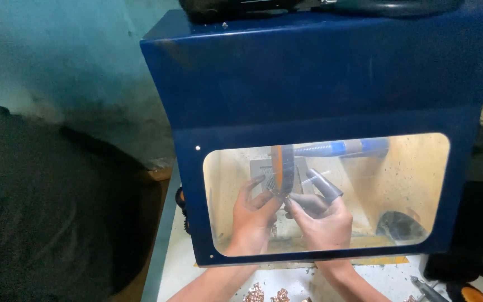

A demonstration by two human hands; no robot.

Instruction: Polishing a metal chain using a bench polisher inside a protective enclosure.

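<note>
Both hands' grip on small piece (284,197), touching wheel (282,169), blue cabinet (320,84) walls close

Both hands (289,215) inside blue cabinet (320,84)

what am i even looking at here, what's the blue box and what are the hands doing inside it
This is one picture from a camera worn on a person's head, looking down at their own work. The blue box is a metal cabinet with a clear window in its front, lit inside. Both bare arms reach in from below. The left hand and right hand meet at a spinning-type wheel, orange and dark, mounted on a blue spindle. Together they pinch a small piece against the wheel; it is too small to identify. Some right fingers wear grey covers. On the white table lie small coppery pieces and a tool. A dark mass, unclear, fills the left.
</note>
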